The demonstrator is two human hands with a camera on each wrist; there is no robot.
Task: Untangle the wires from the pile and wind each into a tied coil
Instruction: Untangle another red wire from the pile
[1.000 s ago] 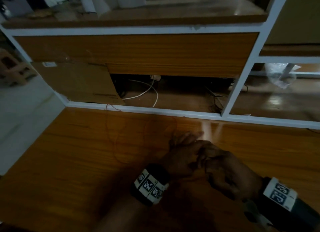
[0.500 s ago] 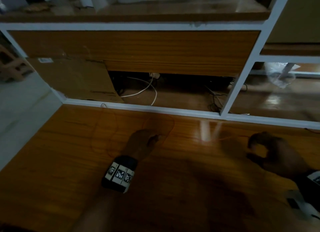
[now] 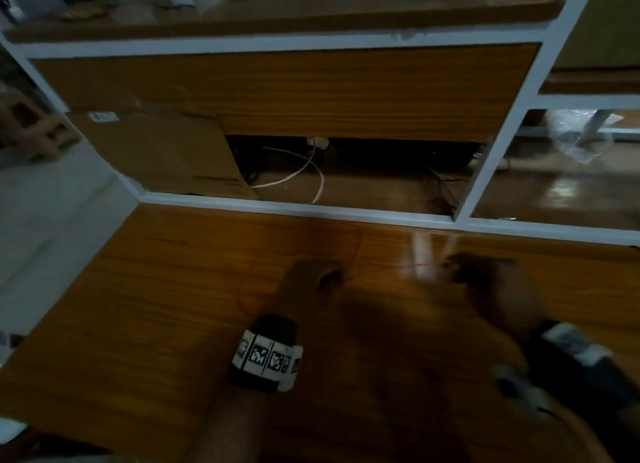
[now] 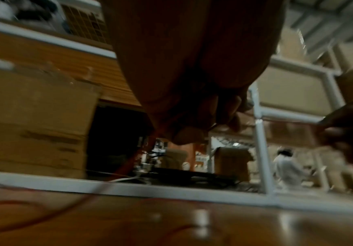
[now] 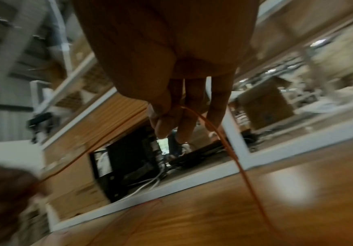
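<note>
A thin red-orange wire (image 3: 412,265) runs taut between my two hands above the wooden table (image 3: 173,324). My right hand (image 3: 485,282) pinches the wire (image 5: 230,149) between thumb and fingertips (image 5: 167,123); from there it drops to the table in a loop. My left hand (image 3: 311,282) has its fingers curled round the wire's other stretch, with its thumb tip (image 4: 189,134) pressed to the fingers. More of the wire (image 4: 45,216) lies in loose loops on the table to the left. The head view is dim and blurred.
A white-framed shelf unit (image 3: 485,172) stands at the table's far edge. A cardboard box (image 3: 156,158) and white cables (image 3: 311,172) sit in its lower bay. A clear plastic bag (image 3: 575,137) lies at right. The table's left edge (image 3: 86,272) drops to the floor.
One second ago the hands were joined at centre. They pulled apart, the right going far right, and now they stand closer again with the wire stretched between them.
</note>
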